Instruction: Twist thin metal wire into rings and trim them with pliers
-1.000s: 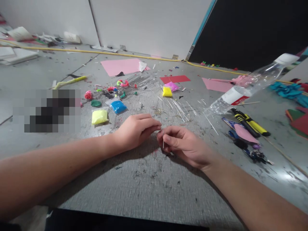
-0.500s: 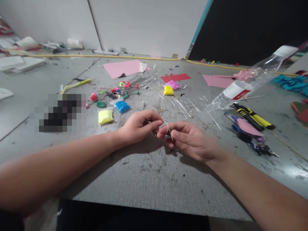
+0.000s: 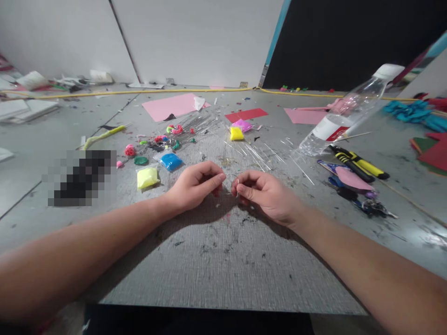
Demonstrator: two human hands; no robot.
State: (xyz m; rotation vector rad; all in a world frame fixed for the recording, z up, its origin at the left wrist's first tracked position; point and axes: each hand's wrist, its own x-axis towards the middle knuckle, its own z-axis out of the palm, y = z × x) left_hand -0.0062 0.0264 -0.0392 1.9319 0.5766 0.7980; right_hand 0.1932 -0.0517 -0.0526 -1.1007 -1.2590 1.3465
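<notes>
A grey, speckled worktop (image 3: 223, 265) fills the middle and lower frame. Two bare forearms slant inward from the lower left and lower right corners, bringing the hands close together, just apart, near the centre. The left hand (image 3: 197, 186) points right with its fingers bent; the right hand (image 3: 267, 193) points left, fingers curled under. Loose straight wires (image 3: 256, 158) lie on the surface above the right hand. Smallest, a thin, pale held wire (image 3: 232, 175) spans the gap at centre frame, neither hand clearly nearer. Its long axis runs roughly across the frame, then bends downward at the right fingertips. Each grip is thumb against finger: the left pinches the wire's left part, the right pinches it beside the bend. Its hidden ends cannot be made out.
</notes>
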